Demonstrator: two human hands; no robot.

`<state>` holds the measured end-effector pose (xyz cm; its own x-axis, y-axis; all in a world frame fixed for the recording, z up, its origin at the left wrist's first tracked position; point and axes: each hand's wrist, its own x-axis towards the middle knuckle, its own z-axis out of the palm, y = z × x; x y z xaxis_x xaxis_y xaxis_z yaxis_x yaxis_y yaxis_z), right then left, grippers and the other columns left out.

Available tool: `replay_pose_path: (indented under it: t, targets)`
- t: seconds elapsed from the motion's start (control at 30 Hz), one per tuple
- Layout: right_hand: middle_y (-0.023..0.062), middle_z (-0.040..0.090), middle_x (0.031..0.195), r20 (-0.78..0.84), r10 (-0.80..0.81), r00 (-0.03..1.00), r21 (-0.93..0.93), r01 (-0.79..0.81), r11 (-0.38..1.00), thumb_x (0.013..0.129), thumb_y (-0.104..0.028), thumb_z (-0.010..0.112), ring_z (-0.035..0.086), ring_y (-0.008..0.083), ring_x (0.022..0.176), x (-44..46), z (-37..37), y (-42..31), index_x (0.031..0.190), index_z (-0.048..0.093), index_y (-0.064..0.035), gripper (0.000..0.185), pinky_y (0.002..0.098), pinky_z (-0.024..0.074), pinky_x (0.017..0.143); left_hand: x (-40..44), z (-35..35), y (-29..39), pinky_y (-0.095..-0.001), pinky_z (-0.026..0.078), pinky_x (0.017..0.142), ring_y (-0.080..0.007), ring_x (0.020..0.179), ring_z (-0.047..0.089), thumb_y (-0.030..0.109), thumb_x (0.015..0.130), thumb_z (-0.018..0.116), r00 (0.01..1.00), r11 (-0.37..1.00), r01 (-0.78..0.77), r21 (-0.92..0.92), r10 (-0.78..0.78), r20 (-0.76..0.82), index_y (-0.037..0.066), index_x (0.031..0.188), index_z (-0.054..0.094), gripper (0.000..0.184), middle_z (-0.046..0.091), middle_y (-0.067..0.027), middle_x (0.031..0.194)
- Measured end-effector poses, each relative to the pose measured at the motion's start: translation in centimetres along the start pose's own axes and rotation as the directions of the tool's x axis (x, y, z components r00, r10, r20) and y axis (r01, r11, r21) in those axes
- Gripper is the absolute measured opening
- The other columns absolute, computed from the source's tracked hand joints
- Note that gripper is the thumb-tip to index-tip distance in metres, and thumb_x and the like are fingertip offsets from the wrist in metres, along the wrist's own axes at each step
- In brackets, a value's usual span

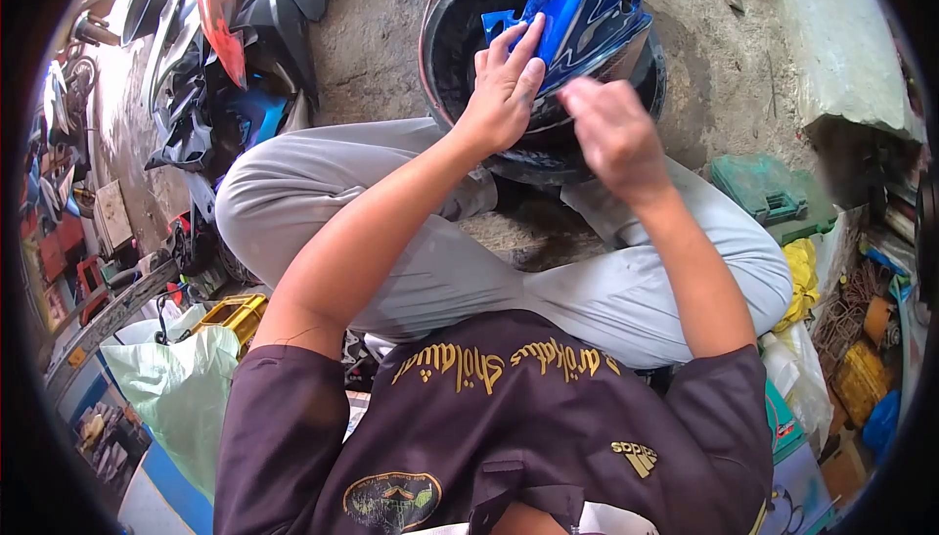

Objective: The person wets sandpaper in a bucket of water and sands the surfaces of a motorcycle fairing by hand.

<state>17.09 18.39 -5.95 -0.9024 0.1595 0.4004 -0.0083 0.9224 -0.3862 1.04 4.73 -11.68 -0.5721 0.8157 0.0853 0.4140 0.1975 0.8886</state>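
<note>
A glossy blue panel with silver and dark markings (577,7) lies tilted over a black bucket (450,66) between my knees. My left hand (507,85) rests on the panel's lower left part, its fingers spread along the blue surface. Close to the panel's lower right edge is my right hand (616,129), blurred by motion, with its fingers curled together. Whatever those fingers hold, if anything, is hidden. The bucket's inside is mostly dark, and its handle runs along the left rim.
Motorcycle-like body panels, including a red one (221,17), are heaped at the upper left. A green case (758,188) sits beyond my right knee. At lower left are a yellow crate (235,318) and a pale plastic bag (181,378). A concrete ledge (846,36) stands upper right.
</note>
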Motion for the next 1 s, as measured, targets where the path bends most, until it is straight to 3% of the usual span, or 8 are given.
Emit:
replay_pose_path:
  t: [0.1,0.23,0.37,0.5,0.6,0.73,0.9,1.0]
  targets:
    - [0.0143,0.073,0.119,-0.092,0.129,0.987,-0.115,-0.14,0.984,0.09,0.0,0.072,0.067,0.0315,0.1,0.6,-1.3,2.7,0.114,0.075,0.0019,0.024,0.0407,0.0584,0.092,-0.3,-0.2,0.2,-0.0521,0.032,0.121,-0.0435,0.136,0.043,0.039,0.114,0.046,0.999,0.998,-0.034,0.051,0.033,0.01,0.02,0.168,0.042,0.057,0.042,-0.0221,0.161]
    - [0.014,0.074,0.12,0.0,-0.081,0.997,0.038,0.081,0.996,0.089,0.002,0.07,0.067,0.0325,0.101,0.1,0.2,-0.6,0.112,0.076,0.0002,0.024,0.0424,0.0586,0.089,-0.4,-0.5,0.2,-0.0546,0.037,0.117,-0.0434,0.134,0.046,0.04,0.113,0.049,0.998,0.996,-0.054,0.076,0.053,0.017,0.021,0.169,0.041,0.059,0.044,-0.0215,0.158]
    - [0.0125,0.073,0.119,-0.05,0.048,0.998,-0.088,-0.052,0.995,0.088,-0.002,0.071,0.066,0.0306,0.098,0.3,-1.2,3.2,0.113,0.076,0.0001,0.026,0.0409,0.0585,0.089,-0.7,-0.5,0.1,-0.0548,0.037,0.117,-0.0426,0.134,0.047,0.04,0.112,0.051,0.999,0.992,-0.046,0.116,0.044,0.022,0.021,0.169,0.041,0.061,0.044,-0.0203,0.16]
    - [0.0127,0.074,0.12,0.131,-0.172,0.976,0.085,0.162,0.983,0.088,-0.001,0.069,0.066,0.0318,0.098,0.1,-1.2,-0.2,0.115,0.075,-0.0007,0.028,0.0421,0.0589,0.088,-0.5,-0.5,0.1,-0.0545,0.037,0.117,-0.0423,0.134,0.047,0.041,0.111,0.051,0.998,0.991,-0.057,0.122,0.054,0.027,0.021,0.169,0.04,0.062,0.044,-0.0202,0.16]
    - [0.0123,0.073,0.118,0.05,0.034,0.998,-0.111,-0.029,0.993,0.086,-0.002,0.071,0.066,0.0298,0.097,0.8,-1.5,2.8,0.115,0.076,-0.0007,0.029,0.0406,0.0592,0.089,-0.5,-0.6,0.0,-0.0539,0.037,0.117,-0.0426,0.131,0.048,0.04,0.112,0.05,0.998,0.992,-0.063,0.113,0.061,0.023,0.019,0.168,0.042,0.061,0.046,-0.0228,0.158]
    - [0.0132,0.074,0.121,0.041,-0.137,0.99,0.076,0.133,0.988,0.086,0.001,0.07,0.068,0.0328,0.098,0.3,-0.4,0.8,0.113,0.076,-0.0003,0.028,0.0417,0.0592,0.09,-0.4,-0.7,0.2,-0.0529,0.038,0.116,-0.0429,0.129,0.049,0.039,0.112,0.049,0.997,0.99,-0.082,0.113,0.081,0.01,0.015,0.168,0.042,0.061,0.048,-0.0242,0.156]
    - [0.0115,0.074,0.119,-0.03,0.077,0.997,-0.119,-0.08,0.99,0.084,0.002,0.072,0.067,0.0303,0.096,0.8,-1.2,3.3,0.114,0.076,-0.0007,0.03,0.0395,0.0591,0.09,0.0,-1.0,0.2,-0.0519,0.038,0.117,-0.0437,0.128,0.049,0.037,0.112,0.049,0.996,0.99,-0.088,0.11,0.086,0.024,0.012,0.167,0.042,0.061,0.049,-0.0248,0.155]
    - [0.013,0.074,0.122,0.002,-0.079,0.997,0.075,0.078,0.994,0.086,0.003,0.07,0.067,0.0316,0.096,0.2,0.2,0.2,0.115,0.076,-0.0004,0.029,0.0403,0.0591,0.087,0.1,-0.9,0.3,-0.0514,0.038,0.117,-0.0439,0.128,0.049,0.036,0.112,0.049,0.996,0.989,-0.087,0.119,0.085,0.017,0.011,0.167,0.042,0.06,0.049,-0.0249,0.155]
